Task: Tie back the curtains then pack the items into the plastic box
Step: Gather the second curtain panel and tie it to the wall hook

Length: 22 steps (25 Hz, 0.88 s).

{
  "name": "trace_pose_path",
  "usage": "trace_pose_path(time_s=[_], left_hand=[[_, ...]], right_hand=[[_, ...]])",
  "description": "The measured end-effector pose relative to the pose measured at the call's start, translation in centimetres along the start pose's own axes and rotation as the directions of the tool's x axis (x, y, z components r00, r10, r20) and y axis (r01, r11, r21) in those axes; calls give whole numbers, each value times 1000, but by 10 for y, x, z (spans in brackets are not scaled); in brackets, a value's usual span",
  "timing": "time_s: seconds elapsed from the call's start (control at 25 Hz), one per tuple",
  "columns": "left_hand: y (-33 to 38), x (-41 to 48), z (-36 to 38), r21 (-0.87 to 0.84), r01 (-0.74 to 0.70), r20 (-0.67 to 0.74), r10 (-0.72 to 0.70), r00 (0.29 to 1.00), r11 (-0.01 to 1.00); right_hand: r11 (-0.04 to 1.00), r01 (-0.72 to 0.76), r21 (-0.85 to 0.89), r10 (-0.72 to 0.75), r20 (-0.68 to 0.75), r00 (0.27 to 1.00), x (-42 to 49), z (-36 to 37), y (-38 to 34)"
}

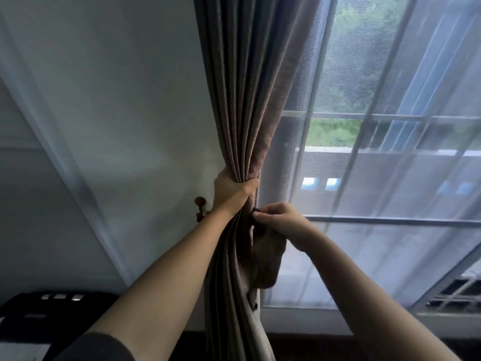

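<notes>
Curtain: brown, heavy, hanging full height between the white wall and the window; gathered into a tight bundle at mid-frame, loose pleats falling below.
Window: to the right, covered by a sheer net; greenery and a railing outside, blurred.
Dark object: low left against the wall, too dim to identify. No plastic box or items to pack in view.
Left hand: wrapped closed around the gathered curtain, squeezing the pleats together, knuckles toward the wall.
Right hand: just below and right of the left, fingertips pinched on a small dark end of what looks like the tie-back band; a flap of matching fabric hangs under the palm.
Wall hook: brown knobbed peg on the wall, just left of the left wrist, nothing looped on it yet.
Step in hand: first part of the task, tying back this curtain; packing not begun.
Next move, as judged: carry the band around the bundle and catch its end on the hook while the left hand keeps the pleats bunched; slack grip would likely let folds spill out.
</notes>
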State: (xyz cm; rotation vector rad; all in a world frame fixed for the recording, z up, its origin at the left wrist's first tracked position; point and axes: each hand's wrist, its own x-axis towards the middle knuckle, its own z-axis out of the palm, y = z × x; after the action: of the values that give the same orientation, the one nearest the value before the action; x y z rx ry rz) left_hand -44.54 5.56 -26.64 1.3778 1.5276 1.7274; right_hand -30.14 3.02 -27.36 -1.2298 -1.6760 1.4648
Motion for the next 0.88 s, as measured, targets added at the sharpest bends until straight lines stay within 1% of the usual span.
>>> trace_pose_path(time_s=[0.08,0.12,0.2,0.24,0.36,0.4,0.48,0.56,0.72,0.88], left_hand=[[2,-4,4,20,20,-12,-20,1000,1000],[4,-6,5,21,36,-19,-35,999,999],[7,-10,7,17,68,-33,-67,997,998],[10,-12,8,23,82,-33,-81,996,996],[17,-17,9,73,150,-19,-149,989,986],[18,-17,9,90,170,-1,-171,985,981],[22,-15,7,137,201,61,-211,976,970],[27,-12,5,206,219,130,-248,960,954],[36,-7,3,350,216,226,-306,925,912],[42,-2,3,528,199,282,-392,876,825]], right_hand=[[981,2,194,12,-74,997,-18,23,4],[968,24,251,11,-138,990,-26,35,8],[951,79,300,4,-265,964,-41,58,17],[952,107,288,-11,-315,949,-46,69,19],[965,225,136,-146,-432,890,-53,99,25],[965,237,113,-162,-454,876,-55,108,26],[959,230,164,-119,-503,856,-57,118,28],[945,243,218,-96,-526,845,-57,119,32],[909,270,316,-97,-469,878,-49,117,34],[838,288,463,-71,-432,899,-40,115,34]])
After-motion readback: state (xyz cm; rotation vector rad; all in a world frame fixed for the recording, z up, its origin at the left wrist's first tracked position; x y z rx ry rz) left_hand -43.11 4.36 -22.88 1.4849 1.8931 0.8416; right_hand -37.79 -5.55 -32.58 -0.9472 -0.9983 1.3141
